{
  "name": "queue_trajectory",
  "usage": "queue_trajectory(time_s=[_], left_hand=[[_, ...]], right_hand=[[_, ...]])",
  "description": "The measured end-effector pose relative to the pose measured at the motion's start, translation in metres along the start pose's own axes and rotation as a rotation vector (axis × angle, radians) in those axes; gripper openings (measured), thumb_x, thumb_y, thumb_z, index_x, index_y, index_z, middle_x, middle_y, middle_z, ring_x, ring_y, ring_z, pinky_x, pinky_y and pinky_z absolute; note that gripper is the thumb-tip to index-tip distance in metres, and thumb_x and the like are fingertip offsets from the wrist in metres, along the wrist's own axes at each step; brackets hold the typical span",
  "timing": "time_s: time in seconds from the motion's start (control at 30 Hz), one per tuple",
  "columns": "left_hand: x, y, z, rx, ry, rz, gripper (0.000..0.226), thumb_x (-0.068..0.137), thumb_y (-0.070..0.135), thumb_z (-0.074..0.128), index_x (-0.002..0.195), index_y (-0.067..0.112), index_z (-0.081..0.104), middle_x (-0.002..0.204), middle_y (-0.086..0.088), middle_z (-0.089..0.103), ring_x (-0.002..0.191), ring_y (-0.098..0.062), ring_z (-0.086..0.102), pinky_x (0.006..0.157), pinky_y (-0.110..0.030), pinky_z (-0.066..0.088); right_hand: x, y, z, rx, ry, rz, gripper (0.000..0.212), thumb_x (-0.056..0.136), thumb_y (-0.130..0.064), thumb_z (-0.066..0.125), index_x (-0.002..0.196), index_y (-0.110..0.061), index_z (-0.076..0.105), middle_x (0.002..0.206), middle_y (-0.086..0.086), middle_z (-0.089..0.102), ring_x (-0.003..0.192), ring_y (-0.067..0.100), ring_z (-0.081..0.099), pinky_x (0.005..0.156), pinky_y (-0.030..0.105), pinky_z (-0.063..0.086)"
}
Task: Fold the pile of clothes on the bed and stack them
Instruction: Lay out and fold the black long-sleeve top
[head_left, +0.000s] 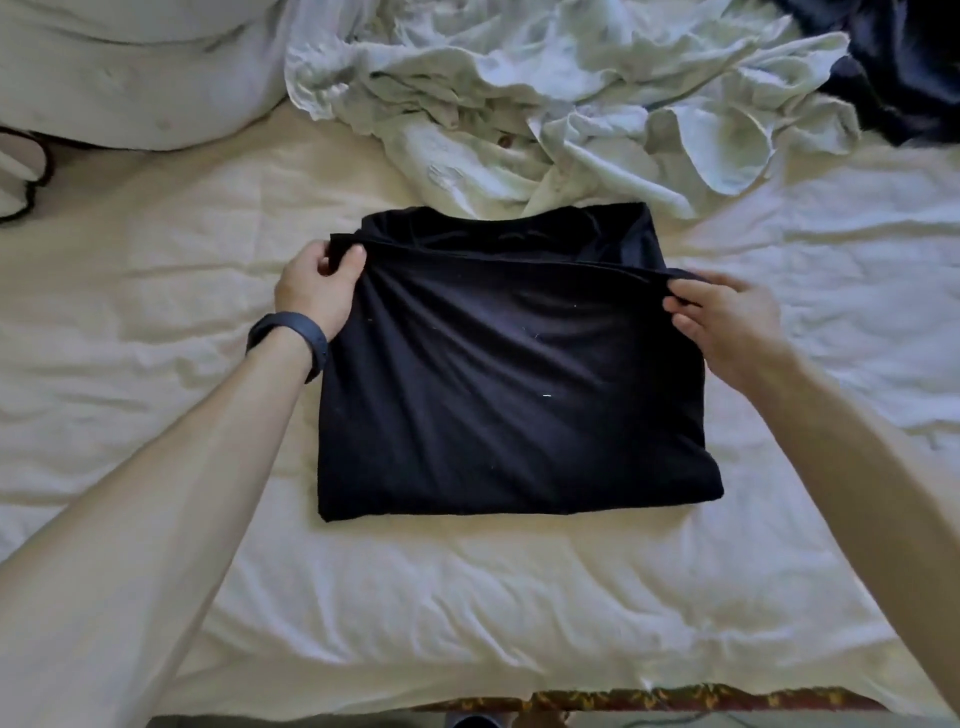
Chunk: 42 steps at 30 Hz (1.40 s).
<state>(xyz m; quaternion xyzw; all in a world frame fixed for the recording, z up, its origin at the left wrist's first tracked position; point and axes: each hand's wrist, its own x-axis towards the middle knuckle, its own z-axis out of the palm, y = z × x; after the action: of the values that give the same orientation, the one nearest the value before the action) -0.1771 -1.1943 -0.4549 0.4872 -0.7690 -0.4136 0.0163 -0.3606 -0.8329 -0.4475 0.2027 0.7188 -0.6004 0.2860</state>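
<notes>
At the middle of the bed (467, 597) lies one folded black garment (509, 374); your left hand (317, 291) and right hand (727, 322) each pinch a far corner of its top layer with curled fingers (356, 258). Beyond: one crumpled pale heap (545, 88), one dark blue cloth (904, 62), one pillow (130, 73).

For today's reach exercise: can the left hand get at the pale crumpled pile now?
Likely yes, once freed: the left hand pinches the black shirt; the pale crumpled pile lies just beyond, nothing between.
</notes>
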Motion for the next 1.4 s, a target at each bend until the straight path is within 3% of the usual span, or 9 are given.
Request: queue_trajectory(time_s=[0.2, 0.3, 0.4, 0.5, 0.7, 0.83, 1.1, 1.27, 1.4], left_hand=[[0.016, 0.003, 0.01, 0.056, 0.09, -0.022, 0.022, 0.097, 0.049, 0.053, 0.098, 0.028, 0.057, 0.086, 0.014, 0.058, 0.086, -0.015, 0.056, 0.076, -0.025, 0.038], [0.02, 0.004, 0.01, 0.099, 0.094, -0.03, 0.023, 0.097, 0.05, 0.055, 0.099, 0.027, 0.06, 0.082, 0.015, 0.057, 0.085, -0.016, 0.054, 0.075, -0.025, 0.038], [0.021, 0.005, 0.01, 0.123, 0.125, -0.006, 0.021, 0.096, 0.05, 0.055, 0.096, 0.03, 0.059, 0.08, 0.016, 0.057, 0.084, -0.016, 0.054, 0.075, -0.026, 0.038], [0.022, 0.005, 0.01, 0.124, 0.169, 0.003, 0.027, 0.096, 0.05, 0.055, 0.101, 0.025, 0.063, 0.085, 0.011, 0.06, 0.083, -0.016, 0.055, 0.074, -0.025, 0.038], [0.03, 0.003, 0.008, 0.113, 0.221, -0.039, 0.032, 0.1, 0.05, 0.045, 0.09, 0.02, 0.053, 0.071, 0.013, 0.05, 0.079, -0.019, 0.05, 0.065, -0.025, 0.03], [0.038, 0.005, 0.01, 0.162, 0.197, -0.057, 0.033, 0.099, 0.053, 0.046, 0.09, 0.022, 0.055, 0.077, 0.01, 0.055, 0.082, -0.02, 0.052, 0.071, -0.027, 0.034], [0.026, 0.011, 0.012, 0.035, 0.155, -0.145, 0.041, 0.087, 0.067, 0.056, 0.108, 0.031, 0.059, 0.09, 0.02, 0.061, 0.087, -0.001, 0.057, 0.068, -0.007, 0.037], [-0.075, -0.028, -0.007, -0.022, 0.289, -0.276, 0.051, 0.085, 0.061, 0.064, 0.114, 0.02, 0.053, 0.109, 0.003, 0.063, 0.098, -0.016, 0.061, 0.083, -0.021, 0.043], [-0.177, -0.058, -0.01, -0.224, 0.383, -0.707, 0.049, 0.087, 0.056, 0.067, 0.103, 0.014, 0.049, 0.102, -0.006, 0.057, 0.089, -0.027, 0.059, 0.077, -0.033, 0.047]], right_hand=[[0.034, -0.013, 0.011, -0.372, -0.075, -0.159, 0.058, 0.074, 0.002, 0.077, 0.125, -0.021, 0.063, 0.106, -0.005, 0.066, 0.085, 0.005, 0.071, 0.069, 0.015, 0.054], [0.047, -0.012, 0.013, -0.684, -0.105, -0.283, 0.044, 0.082, -0.01, 0.076, 0.123, -0.024, 0.067, 0.099, -0.007, 0.07, 0.081, 0.008, 0.07, 0.08, 0.028, 0.058], [0.052, -0.013, 0.013, -0.7, -0.061, -0.287, 0.02, 0.083, -0.038, 0.072, 0.102, -0.031, 0.071, 0.075, -0.011, 0.073, 0.069, 0.005, 0.071, 0.064, 0.024, 0.052], [0.054, -0.012, 0.012, -0.742, 0.06, -0.352, 0.025, 0.087, -0.052, 0.063, 0.082, -0.028, 0.065, 0.063, -0.014, 0.061, 0.061, 0.004, 0.062, 0.055, 0.019, 0.04], [0.06, -0.023, 0.024, -0.668, 0.141, -0.433, 0.029, 0.096, -0.051, 0.054, 0.087, -0.024, 0.06, 0.093, -0.006, 0.055, 0.074, 0.003, 0.052, 0.068, 0.015, 0.036], [0.068, -0.026, 0.036, -0.659, 0.149, -0.356, 0.034, 0.097, -0.052, 0.05, 0.074, -0.027, 0.049, 0.069, -0.013, 0.049, 0.06, -0.01, 0.05, 0.054, 0.01, 0.035], [0.049, -0.017, 0.031, -0.626, 0.195, -0.263, 0.043, 0.088, -0.067, 0.057, 0.107, -0.028, 0.057, 0.088, -0.02, 0.059, 0.078, -0.011, 0.054, 0.063, 0.0, 0.036], [-0.052, 0.034, -0.015, -0.485, 0.381, -0.119, 0.062, 0.082, -0.064, 0.068, 0.123, -0.02, 0.052, 0.116, -0.003, 0.057, 0.102, 0.015, 0.059, 0.085, 0.023, 0.043], [-0.145, 0.085, -0.044, -0.226, 0.461, 0.259, 0.058, 0.081, -0.06, 0.074, 0.111, -0.017, 0.049, 0.103, -0.002, 0.052, 0.098, 0.02, 0.057, 0.088, 0.033, 0.049]])
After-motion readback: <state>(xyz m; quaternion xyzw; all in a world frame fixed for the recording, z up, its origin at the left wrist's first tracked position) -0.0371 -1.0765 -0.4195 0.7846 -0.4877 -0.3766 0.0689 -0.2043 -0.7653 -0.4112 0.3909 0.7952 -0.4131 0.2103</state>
